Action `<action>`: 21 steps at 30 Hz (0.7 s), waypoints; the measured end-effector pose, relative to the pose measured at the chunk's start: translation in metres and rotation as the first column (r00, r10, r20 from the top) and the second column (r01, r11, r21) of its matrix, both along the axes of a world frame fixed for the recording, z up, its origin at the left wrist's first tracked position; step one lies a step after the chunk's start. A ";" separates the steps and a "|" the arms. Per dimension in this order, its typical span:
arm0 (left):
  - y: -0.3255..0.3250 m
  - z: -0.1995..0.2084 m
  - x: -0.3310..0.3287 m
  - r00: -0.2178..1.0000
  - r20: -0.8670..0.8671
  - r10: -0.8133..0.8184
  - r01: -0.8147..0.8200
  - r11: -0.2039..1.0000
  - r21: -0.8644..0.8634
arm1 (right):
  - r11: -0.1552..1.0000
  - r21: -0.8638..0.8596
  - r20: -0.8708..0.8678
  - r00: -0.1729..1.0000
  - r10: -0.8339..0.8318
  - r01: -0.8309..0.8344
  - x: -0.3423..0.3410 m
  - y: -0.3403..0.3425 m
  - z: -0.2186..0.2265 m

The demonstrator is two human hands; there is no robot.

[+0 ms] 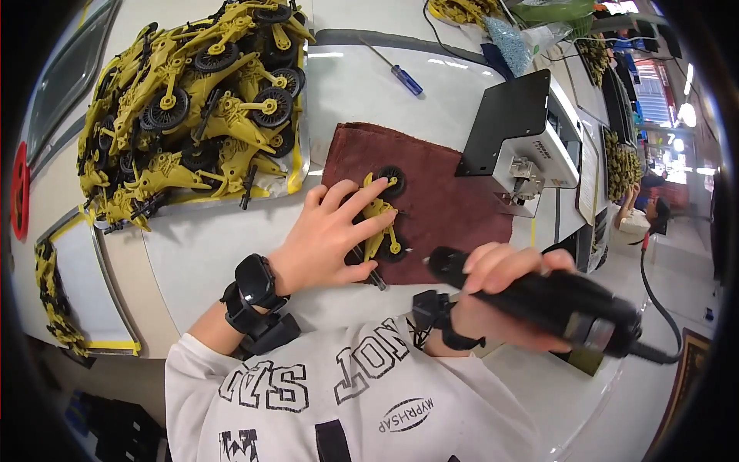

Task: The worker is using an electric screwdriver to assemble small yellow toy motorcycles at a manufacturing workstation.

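Note:
A yellow toy motorcycle [376, 225] with black wheels lies on its side on a dark red cloth [454, 204]. My left hand [327, 235] holds it down against the cloth, with its fingers spread across the frame and the thumb by the black handlebar. Part of the toy is hidden beneath that hand. To the right, my right hand [512, 289] is wrapped round a black corded electric screwdriver [570, 308]. Its tip points left toward the toy and is apart from it; the tip is blurred.
Many yellow-and-black toy motorcycles fill a tray [302, 146] at the left. A blue-handled screwdriver [406, 79] lies beyond the cloth. At the cloth's right stands a black-and-silver screw feeder [527, 142]. The tool's cord [666, 356] loops at the right. A bag of blue pellets [509, 42] sits at the back.

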State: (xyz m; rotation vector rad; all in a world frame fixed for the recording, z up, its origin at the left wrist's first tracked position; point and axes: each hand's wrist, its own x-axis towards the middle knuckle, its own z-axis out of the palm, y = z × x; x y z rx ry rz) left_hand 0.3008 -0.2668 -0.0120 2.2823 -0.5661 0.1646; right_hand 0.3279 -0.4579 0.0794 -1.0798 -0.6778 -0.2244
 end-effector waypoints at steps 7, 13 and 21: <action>0.002 -0.002 -0.002 1.000 0.000 0.000 0.000 1.000 0.001 | 0.992 -0.123 0.090 0.995 0.048 -0.036 -0.012 0.005 -0.016; 0.001 -0.005 -0.002 1.000 -0.016 0.001 -0.001 1.000 0.003 | 0.995 -0.080 -0.031 0.998 0.054 -0.056 -0.007 0.010 -0.027; 0.000 -0.001 0.000 1.000 -0.001 0.017 -0.017 1.000 -0.003 | 1.000 0.003 -0.076 0.997 -0.002 0.002 -0.006 0.015 -0.042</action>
